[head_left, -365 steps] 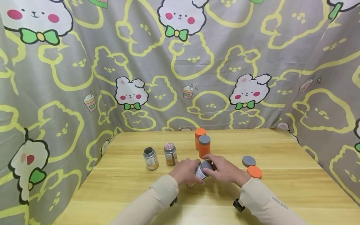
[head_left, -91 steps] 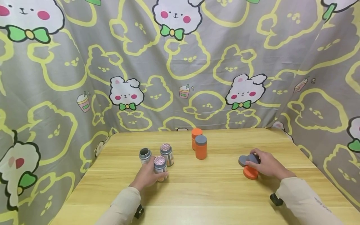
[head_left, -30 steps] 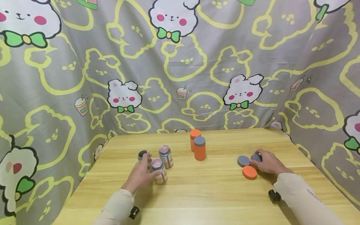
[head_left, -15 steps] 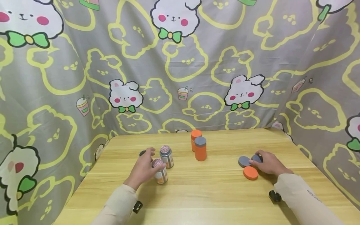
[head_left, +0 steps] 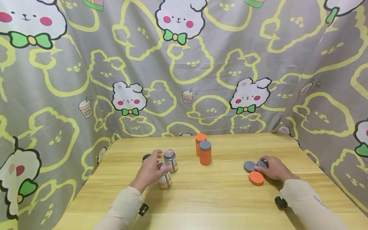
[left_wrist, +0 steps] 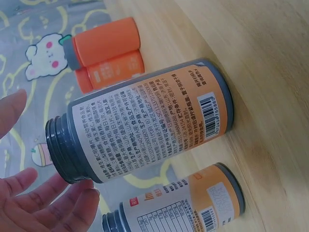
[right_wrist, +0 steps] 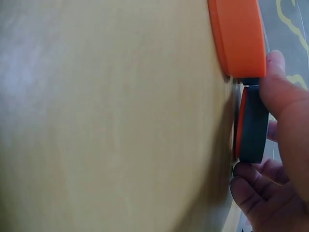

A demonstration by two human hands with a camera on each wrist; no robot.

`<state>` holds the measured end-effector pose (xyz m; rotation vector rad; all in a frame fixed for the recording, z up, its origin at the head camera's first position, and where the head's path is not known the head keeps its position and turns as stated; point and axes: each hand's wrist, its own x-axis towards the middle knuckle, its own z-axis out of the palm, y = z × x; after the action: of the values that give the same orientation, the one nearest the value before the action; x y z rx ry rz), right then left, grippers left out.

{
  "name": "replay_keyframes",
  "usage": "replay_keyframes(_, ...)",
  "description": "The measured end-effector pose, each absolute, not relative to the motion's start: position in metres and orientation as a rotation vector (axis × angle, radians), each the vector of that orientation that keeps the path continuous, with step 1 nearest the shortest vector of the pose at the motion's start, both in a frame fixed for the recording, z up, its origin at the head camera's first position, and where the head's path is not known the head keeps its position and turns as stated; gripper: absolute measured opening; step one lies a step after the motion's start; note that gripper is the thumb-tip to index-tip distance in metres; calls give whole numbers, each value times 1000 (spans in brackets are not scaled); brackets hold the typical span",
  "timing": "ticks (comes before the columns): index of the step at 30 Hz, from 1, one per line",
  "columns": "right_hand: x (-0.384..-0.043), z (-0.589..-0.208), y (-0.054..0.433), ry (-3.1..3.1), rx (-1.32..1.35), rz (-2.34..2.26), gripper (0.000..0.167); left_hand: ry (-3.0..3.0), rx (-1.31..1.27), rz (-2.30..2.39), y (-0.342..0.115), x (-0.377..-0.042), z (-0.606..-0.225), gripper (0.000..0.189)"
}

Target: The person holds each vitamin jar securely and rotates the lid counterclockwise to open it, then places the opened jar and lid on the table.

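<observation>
Left hand spread by the upright near jar, right hand pinching a gray lid.
Both hands reach forward across the tabletop. Three seconds ago the left held that jar; now its grip is wide, holding nothing. The right grip is narrow around the lid, just beside an orange lid.
</observation>
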<state>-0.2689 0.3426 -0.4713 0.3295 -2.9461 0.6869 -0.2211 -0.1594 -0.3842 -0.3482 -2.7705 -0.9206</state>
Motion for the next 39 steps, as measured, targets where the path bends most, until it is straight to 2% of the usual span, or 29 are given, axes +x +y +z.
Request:
replay_keyframes(6,-270,-473,342,-2938,353,676,65,-2818,-350,-901,-163,-221,-386,78)
replay_keyframes(13,-271,-472,341,-2949,352,676,70,-2838,-353,-894,-165,-222,-391,73)
replay_keyframes(22,-268,-466,338,-2911,283,718,64,-2765,-386,-877,-158,-223,-383,67)
replay_keyframes(31,-274,-438,308,-2798,330,776,57,-2722,-500,-996,-121,-225,-370,67)
replay_keyframes(39,-277,-429,274,-2753,394,927,52,-2784,-583,-1151,-80,-240,-384,73)
